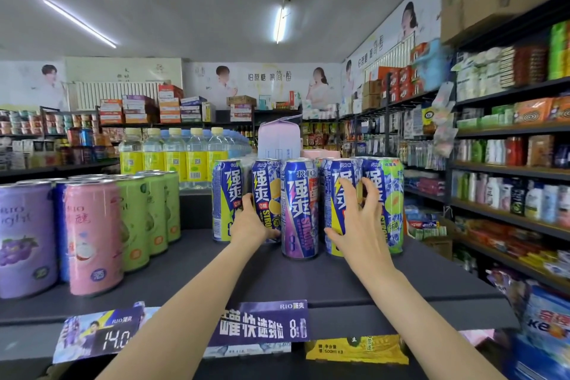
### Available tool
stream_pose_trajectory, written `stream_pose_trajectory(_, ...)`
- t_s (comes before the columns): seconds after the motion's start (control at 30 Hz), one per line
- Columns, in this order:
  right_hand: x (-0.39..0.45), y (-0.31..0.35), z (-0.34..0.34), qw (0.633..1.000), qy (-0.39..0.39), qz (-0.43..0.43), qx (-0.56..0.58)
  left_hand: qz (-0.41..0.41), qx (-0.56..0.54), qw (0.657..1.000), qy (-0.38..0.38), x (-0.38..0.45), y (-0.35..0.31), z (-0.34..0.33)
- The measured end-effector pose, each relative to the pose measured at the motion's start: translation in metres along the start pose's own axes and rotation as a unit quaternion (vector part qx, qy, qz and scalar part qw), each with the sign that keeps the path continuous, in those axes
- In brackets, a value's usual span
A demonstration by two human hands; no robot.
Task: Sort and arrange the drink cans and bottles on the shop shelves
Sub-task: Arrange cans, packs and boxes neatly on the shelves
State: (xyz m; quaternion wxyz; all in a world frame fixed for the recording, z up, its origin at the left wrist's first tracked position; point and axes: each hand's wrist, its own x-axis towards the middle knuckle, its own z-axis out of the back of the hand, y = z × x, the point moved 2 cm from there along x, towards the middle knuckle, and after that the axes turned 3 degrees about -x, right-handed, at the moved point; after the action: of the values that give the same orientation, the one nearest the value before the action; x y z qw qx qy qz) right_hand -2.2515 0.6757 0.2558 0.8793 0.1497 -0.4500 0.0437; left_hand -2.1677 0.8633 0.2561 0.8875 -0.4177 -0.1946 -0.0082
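Shelf: a dark grey shelf top [191, 274] carries all the drinks in front of the person; price tags [262, 322] hang along its front edge.
Tall cans: a row of tall blue cans stands upright toward the back middle of the shelf, side by side and touching or nearly so.
Left hand: the left hand [251, 222] is wrapped around the lower part of the blue-and-yellow can [264, 191], second from the left in the row, fingers behind it and thumb across the front near the base.
Purple can: a blue-and-purple can [299, 210] stands just in front of the row, between the two hands, touched by neither as far as can be seen.
Right hand: the right hand [359, 222] is spread wide, with the thumb low against the yellow-sided can [337, 194] and the fingers reaching over the gap to the green-sided can [391, 203]; whether it grips either can firmly I cannot tell.
Short cans: a lilac can [26, 237], a pink can [92, 234] and green cans [145, 213] stand in rows at the left of the shelf, well apart from the hands.
Bottles: clear bottles with yellow labels [175, 157] stand behind the cans, at the back left.
Carton: a pale lilac carton [279, 137] rises behind the tall cans.
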Motion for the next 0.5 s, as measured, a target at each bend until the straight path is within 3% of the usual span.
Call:
stream_pose_trajectory(0.23, 0.001, 0.000, -0.001, 1.000, -0.003, -0.003, 0.002, -0.013, 0.017, 1.000, -0.003, -0.008, -0.001, 0.002)
stream_pose_trajectory(0.4, 0.000, 0.001, 0.003, 1.000, 0.000, -0.011, 0.000, -0.038, -0.073, 0.996, -0.028, -0.020, -0.010, 0.017)
stream_pose_trajectory(0.5, -0.003, 0.003, 0.006, 1.000, 0.010, -0.016, -0.001, -0.068, -0.123, 0.989, 0.045, -0.043, -0.022, 0.013)
